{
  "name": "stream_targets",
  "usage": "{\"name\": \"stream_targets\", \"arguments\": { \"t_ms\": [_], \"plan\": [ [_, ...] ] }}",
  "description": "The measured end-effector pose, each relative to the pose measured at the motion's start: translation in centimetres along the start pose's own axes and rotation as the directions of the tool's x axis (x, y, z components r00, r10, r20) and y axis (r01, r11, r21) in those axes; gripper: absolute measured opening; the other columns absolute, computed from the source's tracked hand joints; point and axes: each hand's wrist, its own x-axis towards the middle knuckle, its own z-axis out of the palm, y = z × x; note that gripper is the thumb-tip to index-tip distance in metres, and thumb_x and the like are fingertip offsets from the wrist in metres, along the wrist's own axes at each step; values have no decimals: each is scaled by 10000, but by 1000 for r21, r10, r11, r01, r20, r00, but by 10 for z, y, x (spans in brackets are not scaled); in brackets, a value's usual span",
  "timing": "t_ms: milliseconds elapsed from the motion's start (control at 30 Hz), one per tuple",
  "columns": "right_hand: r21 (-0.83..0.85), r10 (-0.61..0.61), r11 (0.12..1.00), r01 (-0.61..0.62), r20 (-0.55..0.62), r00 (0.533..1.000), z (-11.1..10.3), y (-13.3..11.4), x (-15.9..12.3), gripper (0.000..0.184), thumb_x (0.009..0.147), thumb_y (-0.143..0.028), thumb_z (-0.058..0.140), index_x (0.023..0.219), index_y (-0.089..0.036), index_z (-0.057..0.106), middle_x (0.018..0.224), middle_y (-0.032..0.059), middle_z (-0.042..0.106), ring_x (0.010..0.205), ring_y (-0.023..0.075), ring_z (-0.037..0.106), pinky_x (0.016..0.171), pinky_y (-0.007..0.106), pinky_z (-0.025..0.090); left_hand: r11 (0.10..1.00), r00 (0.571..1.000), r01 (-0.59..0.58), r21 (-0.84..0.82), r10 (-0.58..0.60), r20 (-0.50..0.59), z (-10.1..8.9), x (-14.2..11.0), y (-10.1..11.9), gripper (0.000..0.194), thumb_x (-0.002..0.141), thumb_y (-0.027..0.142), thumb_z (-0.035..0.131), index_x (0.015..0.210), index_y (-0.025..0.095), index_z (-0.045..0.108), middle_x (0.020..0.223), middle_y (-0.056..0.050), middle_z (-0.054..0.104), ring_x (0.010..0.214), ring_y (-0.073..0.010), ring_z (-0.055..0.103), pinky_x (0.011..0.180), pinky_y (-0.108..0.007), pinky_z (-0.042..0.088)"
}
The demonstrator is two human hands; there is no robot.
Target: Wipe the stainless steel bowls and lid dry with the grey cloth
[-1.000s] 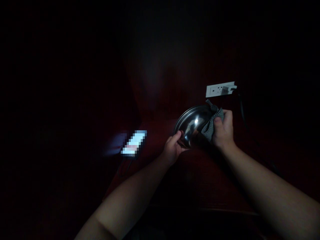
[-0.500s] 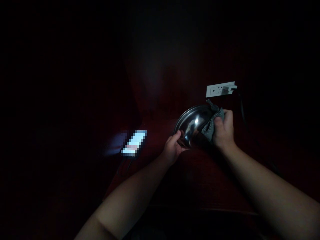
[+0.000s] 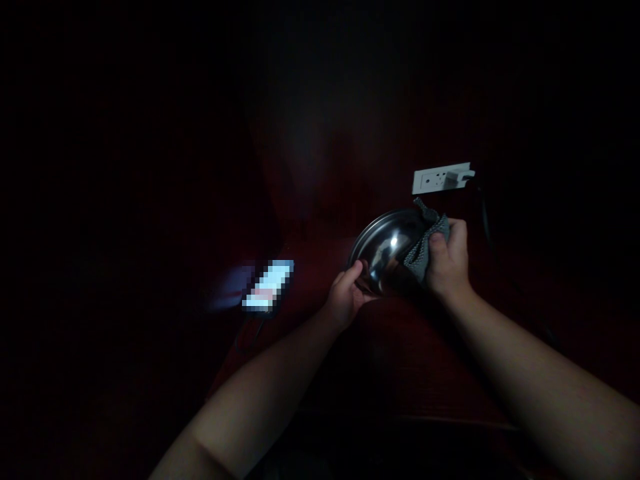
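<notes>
A shiny metal bowl point(image 3: 383, 250) is held tilted over the dark red table, its rim toward the upper left. My left hand point(image 3: 346, 297) grips its lower left edge, thumb on the near surface and the other fingers mostly hidden beneath. In my right hand point(image 3: 447, 263) is a bunched grey textured cloth point(image 3: 424, 250), pressed against the bowl's right side. The thumb lies over the cloth, and a loose end of it sticks up above the rim.
To the left lies a lit phone point(image 3: 269, 287), its screen blurred, with a thin cable looping below. A white power socket point(image 3: 443, 179) with a plug and a dark cord sits beyond the right hand. The dark red table point(image 3: 390, 360) fades into deep shadow.
Almost nothing differs. Both hands keep their hold on the bowl and the cloth, with at most a very slight shift of the right hand.
</notes>
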Motion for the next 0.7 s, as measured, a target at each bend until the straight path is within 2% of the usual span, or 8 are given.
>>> {"name": "stream_targets", "arguments": {
  "t_ms": [267, 700],
  "plan": [
    [11, -17, 1000, 17, -9, 1000, 1, -2, 0, 347, 852, -519, 414, 1000, -204, 425, 908, 52, 500, 817, 215, 516, 734, 399, 426, 1000, 1000, 4, -5, -4, -8, -1, 1, 0, 378, 767, 426, 621, 999, 128, 642, 993, -120, 687, 953, -280, 637, 908, -553, 456],
    [-1, -35, 999, 35, -1, 999, 0, 0, 1, 356, 846, -528, 433, 1011, -212, 435, 920, 55, 511, 825, 225, 522, 731, 400, 419, 1000, 1000, 12, -4, -12, 2, 1, 0, 1, 363, 796, 426, 584, 1003, 132, 633, 978, -120, 685, 946, -278, 640, 914, -543, 454]
  ]
}}
